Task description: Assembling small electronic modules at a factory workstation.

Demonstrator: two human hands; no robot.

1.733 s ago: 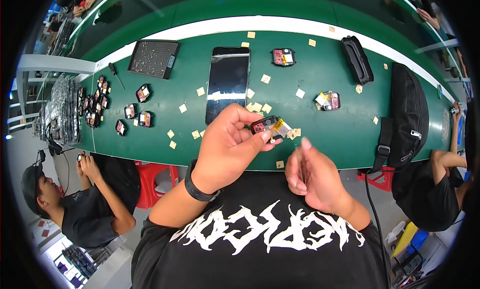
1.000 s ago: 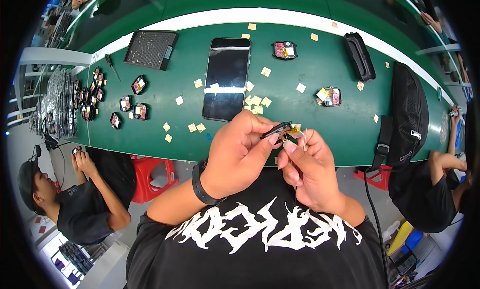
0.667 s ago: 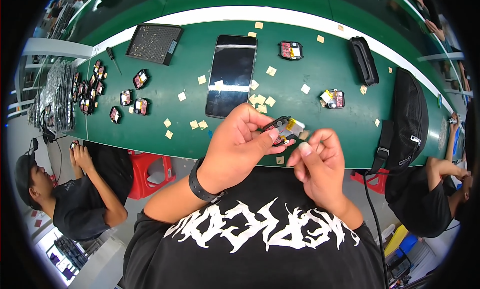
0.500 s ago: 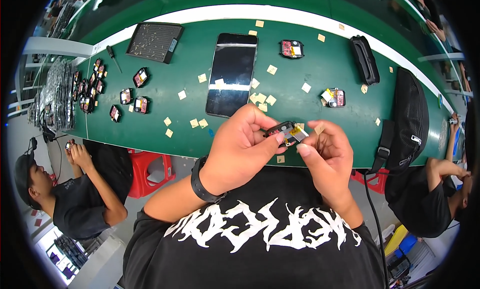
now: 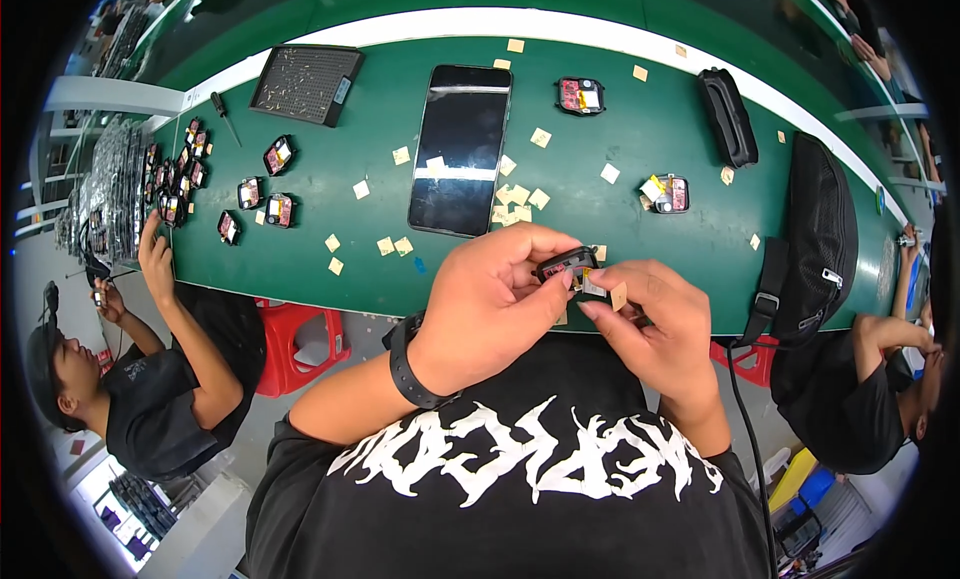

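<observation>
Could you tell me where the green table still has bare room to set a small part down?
Bare green table shows between the flat dark screen and the small module, and between the black mesh tray and the screen. The far left end, packed with small modules, is crowded.

You've got bright, even overhead light here with barely any shadows. The dark phone screen catches a bit of glare. Fisheye bends the green table edge hard, and the corners go black.

Matt green table top, glossy black glass phone, small tan paper squares
</observation>
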